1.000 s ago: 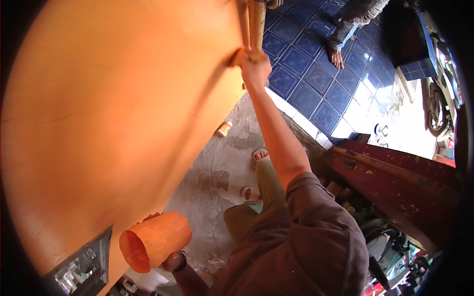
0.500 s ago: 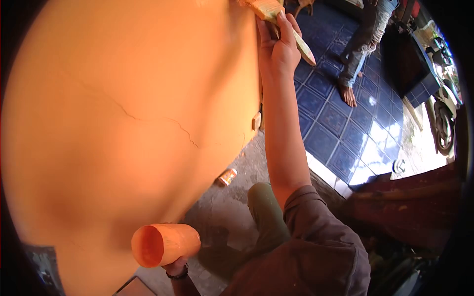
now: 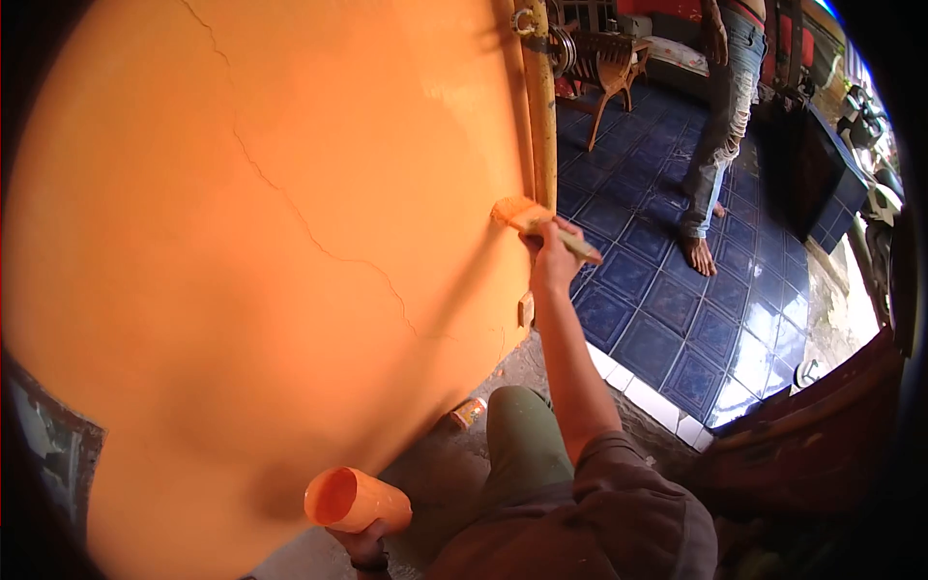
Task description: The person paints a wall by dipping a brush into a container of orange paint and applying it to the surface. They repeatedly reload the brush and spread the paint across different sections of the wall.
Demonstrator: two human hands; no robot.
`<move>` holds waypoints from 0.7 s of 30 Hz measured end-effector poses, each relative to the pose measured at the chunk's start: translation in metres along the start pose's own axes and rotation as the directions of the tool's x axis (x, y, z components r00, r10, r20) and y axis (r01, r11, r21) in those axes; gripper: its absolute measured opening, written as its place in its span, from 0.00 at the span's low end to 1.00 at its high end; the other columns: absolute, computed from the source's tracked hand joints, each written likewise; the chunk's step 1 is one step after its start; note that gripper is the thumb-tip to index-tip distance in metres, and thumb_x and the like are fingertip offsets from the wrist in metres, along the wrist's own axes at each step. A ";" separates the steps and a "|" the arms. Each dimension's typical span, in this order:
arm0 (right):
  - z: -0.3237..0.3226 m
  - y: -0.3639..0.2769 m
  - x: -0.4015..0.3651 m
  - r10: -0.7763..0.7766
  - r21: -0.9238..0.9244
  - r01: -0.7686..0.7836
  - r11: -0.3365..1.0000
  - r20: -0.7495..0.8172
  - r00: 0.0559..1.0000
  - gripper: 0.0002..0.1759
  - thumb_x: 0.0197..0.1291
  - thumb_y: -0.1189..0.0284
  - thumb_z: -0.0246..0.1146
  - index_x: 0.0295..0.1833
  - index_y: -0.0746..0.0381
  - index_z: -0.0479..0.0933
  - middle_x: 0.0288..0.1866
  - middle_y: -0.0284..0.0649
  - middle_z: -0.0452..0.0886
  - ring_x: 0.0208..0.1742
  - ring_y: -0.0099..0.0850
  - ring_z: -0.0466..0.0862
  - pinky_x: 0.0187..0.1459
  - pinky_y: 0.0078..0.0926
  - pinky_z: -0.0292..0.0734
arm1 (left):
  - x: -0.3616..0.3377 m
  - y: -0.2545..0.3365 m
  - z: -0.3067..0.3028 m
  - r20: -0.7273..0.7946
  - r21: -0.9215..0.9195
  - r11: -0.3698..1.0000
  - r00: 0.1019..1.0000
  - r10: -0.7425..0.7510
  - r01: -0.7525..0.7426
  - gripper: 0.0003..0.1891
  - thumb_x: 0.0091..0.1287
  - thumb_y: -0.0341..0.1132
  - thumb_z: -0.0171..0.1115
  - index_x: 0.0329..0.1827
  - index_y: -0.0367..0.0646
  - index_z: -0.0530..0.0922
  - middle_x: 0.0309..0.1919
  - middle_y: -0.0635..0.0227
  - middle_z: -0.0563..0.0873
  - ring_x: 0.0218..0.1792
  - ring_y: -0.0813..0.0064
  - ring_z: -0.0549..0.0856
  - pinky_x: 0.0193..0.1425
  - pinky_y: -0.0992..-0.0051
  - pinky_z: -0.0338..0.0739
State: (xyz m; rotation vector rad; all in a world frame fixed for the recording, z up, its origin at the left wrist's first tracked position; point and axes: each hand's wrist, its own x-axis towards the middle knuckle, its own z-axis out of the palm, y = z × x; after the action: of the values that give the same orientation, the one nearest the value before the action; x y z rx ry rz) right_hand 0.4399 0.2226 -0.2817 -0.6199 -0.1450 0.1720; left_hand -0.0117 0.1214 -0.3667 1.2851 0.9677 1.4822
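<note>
My right hand [image 3: 556,257] grips a paintbrush [image 3: 580,247] by its pale handle. The bristles are coated orange and touch the orange wall [image 3: 319,174] near its right edge. Down at the lower left, my left hand [image 3: 360,541] is wrapped round an orange container [image 3: 382,501] from below. Its open mouth tilts up to the left, and its inside is orange too. A long thin crack runs down the wall to the left of the brush.
A small can [image 3: 469,414] lies at the wall's foot. Beyond the wall's edge stand a yellow pole [image 3: 545,126] and a wooden chair [image 3: 601,72]. A barefoot person in ripped jeans [image 3: 720,135] stands on dark blue tiles [image 3: 657,338].
In view, my right hand with the paintbrush is lower, and the bristles sit lower along the wall's edge. The camera has tilted up, showing the chair and more of the pole.
</note>
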 end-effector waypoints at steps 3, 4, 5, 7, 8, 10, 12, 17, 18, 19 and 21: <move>0.064 -0.054 0.007 -0.197 0.164 0.167 0.972 0.187 0.963 0.17 0.54 0.78 0.62 0.47 0.67 0.66 0.44 0.45 0.74 0.42 0.34 0.80 0.42 0.31 0.83 | -0.007 0.000 0.001 -0.008 0.019 1.000 1.000 -0.014 0.014 0.48 0.34 0.36 0.72 0.64 0.41 0.57 0.55 0.59 0.71 0.56 0.61 0.73 0.59 0.60 0.71; 0.099 -0.072 0.013 -0.247 0.271 0.186 0.944 0.209 0.946 0.18 0.53 0.78 0.63 0.48 0.67 0.66 0.44 0.45 0.74 0.43 0.34 0.80 0.44 0.31 0.83 | -0.008 -0.001 0.002 -0.028 0.054 0.999 1.000 0.005 -0.003 0.48 0.34 0.37 0.73 0.64 0.41 0.58 0.55 0.59 0.71 0.56 0.61 0.73 0.59 0.61 0.70; 0.129 -0.086 0.021 -0.298 0.361 0.208 0.909 0.215 0.930 0.18 0.53 0.77 0.64 0.48 0.66 0.66 0.45 0.44 0.73 0.43 0.34 0.79 0.44 0.31 0.82 | -0.008 -0.006 0.001 -0.028 0.055 0.998 1.000 0.008 -0.006 0.48 0.34 0.37 0.73 0.64 0.41 0.58 0.55 0.59 0.71 0.56 0.61 0.73 0.59 0.61 0.70; 0.161 -0.082 0.037 -0.308 0.434 0.202 0.878 0.190 0.932 0.20 0.53 0.77 0.64 0.49 0.65 0.66 0.46 0.43 0.72 0.43 0.34 0.79 0.44 0.31 0.82 | -0.011 -0.015 -0.007 -0.002 0.074 0.997 0.999 0.039 -0.039 0.49 0.34 0.40 0.74 0.63 0.40 0.58 0.55 0.59 0.71 0.56 0.62 0.73 0.59 0.61 0.70; 0.162 -0.068 0.043 -0.268 0.417 0.180 0.891 0.164 0.949 0.20 0.53 0.78 0.64 0.50 0.65 0.65 0.47 0.43 0.71 0.44 0.34 0.79 0.44 0.31 0.82 | -0.013 -0.011 -0.005 -0.003 0.084 0.995 0.999 0.044 -0.044 0.49 0.34 0.40 0.74 0.63 0.40 0.58 0.55 0.59 0.71 0.56 0.62 0.73 0.59 0.61 0.70; 0.135 -0.036 0.037 -0.193 0.438 0.120 0.891 0.125 0.973 0.20 0.54 0.78 0.63 0.50 0.66 0.64 0.46 0.46 0.71 0.42 0.36 0.80 0.44 0.34 0.84 | -0.021 -0.004 0.002 -0.036 0.088 0.995 0.999 -0.035 0.038 0.50 0.34 0.42 0.75 0.63 0.40 0.59 0.55 0.59 0.71 0.55 0.62 0.73 0.59 0.61 0.70; 0.097 -0.020 0.025 -0.131 0.353 0.097 0.931 0.073 0.989 0.20 0.54 0.79 0.62 0.50 0.67 0.63 0.46 0.49 0.72 0.41 0.37 0.81 0.42 0.34 0.85 | -0.026 -0.004 0.001 -0.015 0.116 0.992 0.999 -0.046 0.048 0.50 0.33 0.43 0.75 0.63 0.40 0.59 0.55 0.59 0.71 0.55 0.62 0.73 0.59 0.61 0.70; 0.096 -0.060 0.013 -0.214 0.302 0.178 0.936 0.090 0.973 0.15 0.51 0.79 0.63 0.43 0.70 0.67 0.42 0.47 0.75 0.35 0.31 0.82 0.35 0.27 0.85 | -0.027 0.005 0.006 0.006 0.103 0.991 0.996 -0.084 0.083 0.49 0.34 0.44 0.76 0.62 0.39 0.60 0.55 0.59 0.72 0.55 0.62 0.73 0.59 0.61 0.69; 0.111 -0.076 0.010 -0.274 0.342 0.216 0.914 0.131 0.953 0.15 0.51 0.79 0.63 0.42 0.70 0.68 0.41 0.46 0.74 0.36 0.31 0.82 0.36 0.27 0.85 | -0.019 0.001 0.006 0.039 0.106 0.993 0.998 -0.055 0.050 0.49 0.34 0.44 0.77 0.62 0.39 0.60 0.55 0.59 0.72 0.55 0.62 0.73 0.59 0.61 0.69; 0.122 -0.089 0.008 -0.319 0.331 0.261 0.907 0.134 0.938 0.15 0.52 0.80 0.63 0.44 0.69 0.67 0.43 0.46 0.74 0.39 0.34 0.81 0.38 0.30 0.85 | -0.013 -0.003 0.002 0.058 0.115 0.993 0.998 -0.037 0.030 0.49 0.34 0.44 0.77 0.62 0.39 0.61 0.55 0.59 0.72 0.55 0.62 0.73 0.59 0.61 0.69; 0.132 -0.091 -0.006 -0.324 0.324 0.256 0.911 0.178 0.929 0.15 0.53 0.81 0.62 0.46 0.68 0.67 0.43 0.47 0.75 0.41 0.36 0.81 0.41 0.33 0.84 | -0.028 -0.009 -0.010 0.041 0.125 0.991 0.998 -0.043 0.038 0.49 0.35 0.44 0.77 0.62 0.38 0.61 0.55 0.59 0.72 0.55 0.62 0.73 0.59 0.61 0.69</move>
State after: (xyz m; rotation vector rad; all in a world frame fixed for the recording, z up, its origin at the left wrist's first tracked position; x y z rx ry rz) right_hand 0.4205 0.2228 -0.1222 -0.2711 -0.4251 -0.0285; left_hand -0.0192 0.0970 -0.3846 1.3729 1.0647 1.3754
